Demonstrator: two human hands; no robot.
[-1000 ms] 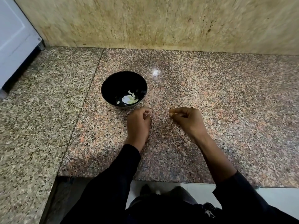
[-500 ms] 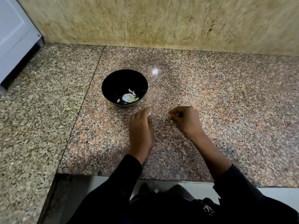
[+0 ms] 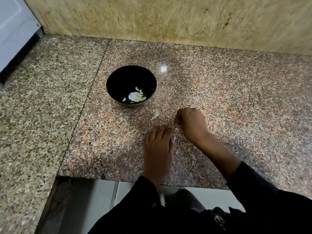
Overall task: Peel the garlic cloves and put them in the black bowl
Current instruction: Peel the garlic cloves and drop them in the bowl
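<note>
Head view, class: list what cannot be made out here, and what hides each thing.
- Right hand: curled fingers hide whatever it may hold; its grip cannot be checked.
- Left hand: lies flat on the counter; anything beneath is covered.
- Black bowl: pale pieces too small to tell cloves from skins.
- Pale scrap: too small to identify.

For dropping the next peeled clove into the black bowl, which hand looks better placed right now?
Probably the left. The left hand lies flat on the counter, fingers straight, on the black bowl side. The right hand is curled, farther right; what it holds is hidden. A papery scrap lies between them.
</note>
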